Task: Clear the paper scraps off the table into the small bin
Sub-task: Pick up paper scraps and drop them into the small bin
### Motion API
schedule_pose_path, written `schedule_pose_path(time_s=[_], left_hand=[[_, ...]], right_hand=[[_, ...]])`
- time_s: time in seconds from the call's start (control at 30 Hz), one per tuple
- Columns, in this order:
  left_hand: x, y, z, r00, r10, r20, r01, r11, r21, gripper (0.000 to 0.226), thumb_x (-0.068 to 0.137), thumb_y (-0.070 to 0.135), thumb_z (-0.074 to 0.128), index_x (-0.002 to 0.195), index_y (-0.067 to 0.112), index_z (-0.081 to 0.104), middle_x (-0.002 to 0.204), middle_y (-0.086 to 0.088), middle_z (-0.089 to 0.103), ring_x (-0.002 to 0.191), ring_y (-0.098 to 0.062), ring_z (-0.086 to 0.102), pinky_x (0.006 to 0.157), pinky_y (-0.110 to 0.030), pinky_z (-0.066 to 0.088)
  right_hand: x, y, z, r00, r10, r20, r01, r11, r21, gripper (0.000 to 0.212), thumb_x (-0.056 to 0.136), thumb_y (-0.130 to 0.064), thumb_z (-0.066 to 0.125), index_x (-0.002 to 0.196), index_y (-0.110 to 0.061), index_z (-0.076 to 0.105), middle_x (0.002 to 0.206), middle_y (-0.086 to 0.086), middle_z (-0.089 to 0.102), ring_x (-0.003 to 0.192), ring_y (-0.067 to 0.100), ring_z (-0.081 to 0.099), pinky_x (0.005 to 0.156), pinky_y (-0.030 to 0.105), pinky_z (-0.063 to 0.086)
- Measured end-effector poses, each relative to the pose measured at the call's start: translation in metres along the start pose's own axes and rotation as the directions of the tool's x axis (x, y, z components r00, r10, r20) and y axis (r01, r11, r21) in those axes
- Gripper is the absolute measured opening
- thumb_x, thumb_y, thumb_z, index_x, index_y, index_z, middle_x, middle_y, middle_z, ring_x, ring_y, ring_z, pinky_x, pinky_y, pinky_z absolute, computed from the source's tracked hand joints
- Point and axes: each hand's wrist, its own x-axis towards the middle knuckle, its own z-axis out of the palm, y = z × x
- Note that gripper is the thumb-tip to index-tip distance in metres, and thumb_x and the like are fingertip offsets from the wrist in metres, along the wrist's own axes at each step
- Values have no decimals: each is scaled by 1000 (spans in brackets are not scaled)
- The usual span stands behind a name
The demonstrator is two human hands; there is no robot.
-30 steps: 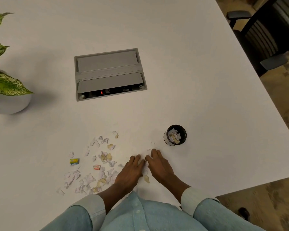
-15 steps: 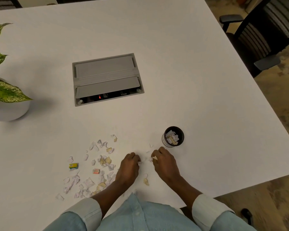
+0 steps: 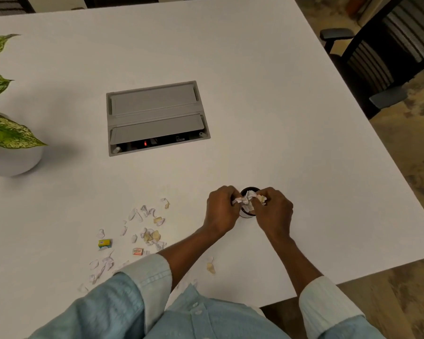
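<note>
Both hands hover together over the small black bin [image 3: 245, 214]: left hand [image 3: 222, 209] and right hand [image 3: 274, 211], knuckles up, each grip pinched on crumpled paper scraps [image 3: 247, 200].

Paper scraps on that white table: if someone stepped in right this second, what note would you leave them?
Left hand: closed on a pinch of crumpled white paper scraps, held over the small black round bin.
Right hand: closed on more scraps, also over the bin.
Done: the bin already holds some paper.
Left: release both handfuls, then gather the scattered pile of loose scraps left of the bin, plus one yellowish scrap near the white table edge. Two small printed boxes lie among the pile.
</note>
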Motion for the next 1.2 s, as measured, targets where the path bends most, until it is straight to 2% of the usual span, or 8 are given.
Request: schedule_pose_path(time_s=[0.17, 0.3, 0.4, 0.53, 0.67, 0.83, 0.97, 1.2], left_hand=[[20, 10, 12, 999, -9, 35, 8, 1000, 12, 3, 83, 6, 69, 85, 8, 69, 82, -3, 72, 73, -19, 63, 67, -41, 55], [21, 12, 19, 997, -36, 73, 37, 999, -17, 19, 79, 5, 70, 98, 5, 69, 92, -6, 74, 82, -24, 67, 74, -46, 58], [19, 11, 19, 998, -18, 53, 21, 999, -50, 16, 88, 12, 72, 104, 8, 72, 98, -4, 76, 89, -19, 70, 81, -43, 59], [5, -5, 8, 999, -10, 37, 11, 1000, -14, 18, 87, 16, 76, 105, 13, 74, 106, 1, 76, 98, -16, 69, 89, -39, 58], [-25, -47, -18, 992, -83, 90, 66, 981, 182, 21, 89, 26, 75, 109, 20, 70, 113, 4, 70, 110, -17, 61, 92, -38, 52], [-84, -105, -53, 969, -167, 182, 58, 870, 491, 40, 90, 40, 71, 123, 20, 62, 127, 0, 60, 117, -23, 53, 95, -37, 48], [-134, -140, -69, 963, -186, 193, 25, 780, 626, 64, 85, 53, 72, 135, 16, 57, 144, -6, 49, 132, -30, 47, 107, -41, 46], [-189, -169, -68, 916, -292, 273, 28, 729, 684, 88, 88, 51, 68, 159, 20, 25, 169, -11, 15, 154, -33, 20, 119, -44, 34]], right_hand=[[15, 12, -1, 998, 47, 42, -45, 999, -30, 10, 85, -16, 75, 95, -15, 72, 93, 8, 73, 84, 27, 67, 75, 36, 53], [16, 18, 0, 995, 58, 80, -58, 998, -4, 19, 86, -22, 77, 103, -18, 70, 98, 7, 71, 89, 24, 68, 80, 38, 56], [14, 21, 1, 997, 34, 69, -37, 999, 37, 19, 86, -19, 76, 104, -18, 69, 99, 5, 70, 82, 18, 67, 77, 34, 56], [-2, 23, 6, 997, -63, 34, 61, 995, 75, 12, 88, -14, 75, 98, -18, 70, 93, 0, 69, 74, 6, 62, 70, 25, 55], [-32, 22, 20, 974, -198, 107, 183, 973, 139, 12, 87, -14, 76, 90, -23, 68, 85, -8, 67, 70, 4, 64, 63, 19, 56], [-76, 33, 45, 870, -231, 435, 214, 973, 87, 23, 84, -35, 78, 103, -31, 66, 93, -15, 61, 70, 2, 62, 67, 29, 58], [-103, 43, 63, 739, -168, 653, 272, 960, -60, 51, 80, -53, 76, 122, -35, 54, 113, -12, 55, 92, 10, 64, 81, 36, 57], [-136, 48, 81, 638, -101, 763, 360, 915, -180, 97, 62, -74, 77, 139, -33, 34, 133, -3, 35, 113, 21, 57, 89, 40, 56]])
